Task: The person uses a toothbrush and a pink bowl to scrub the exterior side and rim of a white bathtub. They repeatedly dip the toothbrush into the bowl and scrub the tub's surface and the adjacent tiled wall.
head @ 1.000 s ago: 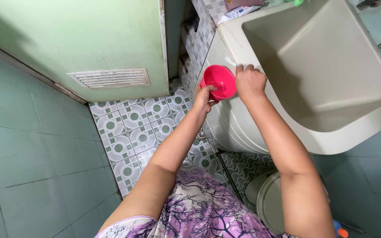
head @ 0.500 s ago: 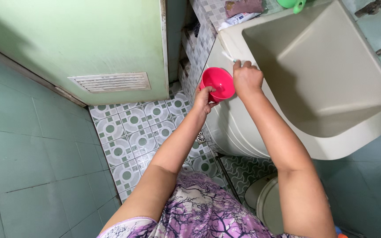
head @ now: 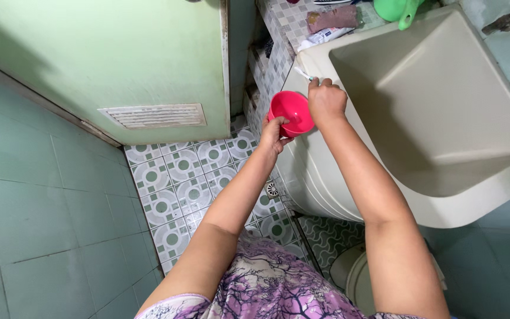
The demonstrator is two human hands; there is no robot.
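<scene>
Scrubbing was under way at the near left corner of the pale basin [head: 444, 94]: the right hand [head: 326, 101] had its fingers closed around a small white brush [head: 303, 73], whose head rested on the basin's rim, while the left hand [head: 274, 133] gripped the pink cup [head: 291, 112] from below, just beside the basin's outer wall and apart from the rim. Judging by this, the work sat somewhere in its middle; only that corner was being touched, and whether the rest of the rim was already cleaned could not be told. Compared with a second earlier, both hands and the cup sat slightly higher and nearer the tiled ledge [head: 290, 23], the view had shifted, and more of the green dipper [head: 394, 9] showed
</scene>
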